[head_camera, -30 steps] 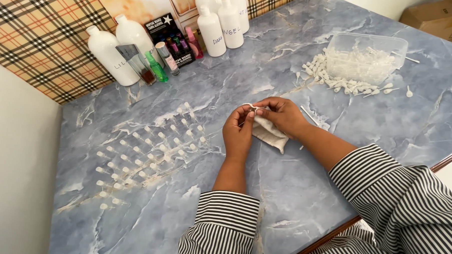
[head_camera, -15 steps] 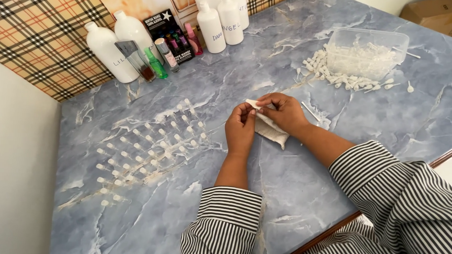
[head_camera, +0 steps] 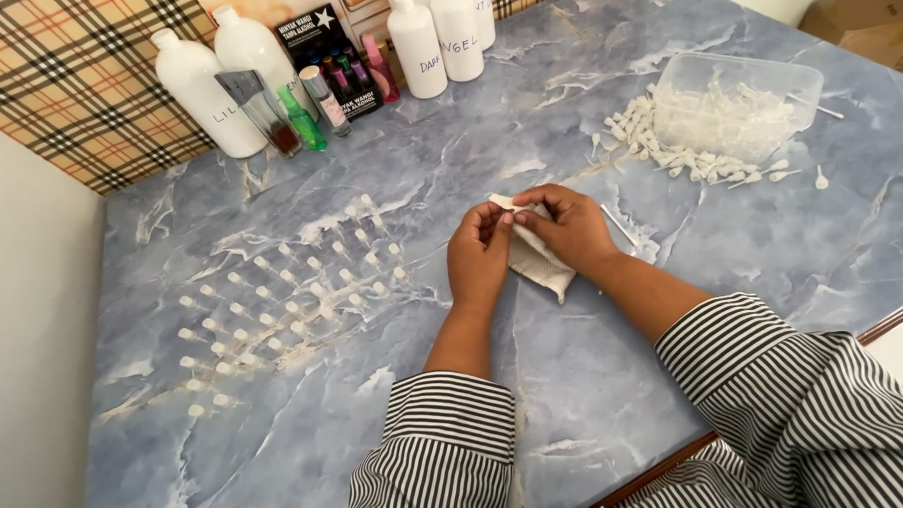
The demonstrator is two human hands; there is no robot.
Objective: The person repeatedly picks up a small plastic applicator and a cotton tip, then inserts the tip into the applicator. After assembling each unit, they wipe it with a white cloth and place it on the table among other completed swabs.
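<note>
Cloth: small off-white folded cloth (head_camera: pixel 539 262) lies on the bench right under the fingers, its lower corner poking out beneath the right hand.
Bench: blue-grey marbled bench (head_camera: pixel 587 389) carries everything, stretching away on all sides of the fingers.
Backdrop: tan checked fabric (head_camera: pixel 68 60) hangs well beyond the fingers, up and to the left.
Bottles: tall white plastic bottles (head_camera: pixel 192 90) stand far beyond the fingers along the back edge, with small coloured glass vials (head_camera: pixel 301 119) just beside them.
Tub: clear plastic tub (head_camera: pixel 737 104) of white bits sits well off to the right of the fingers, loose white plastic pieces (head_camera: pixel 665 151) heaped against it.
Rows: small white caps (head_camera: pixel 290 288) stand in rows to the left of the fingers, near the left hand.
Left hand: left hand (head_camera: pixel 479 257) has fingers pinched shut on a tiny white piece (head_camera: pixel 503 202) at the top of the cloth.
Right hand: right hand (head_camera: pixel 570 228) rests on the cloth, fingers curled and pinching the same tiny piece, tips meeting the left ones.
</note>
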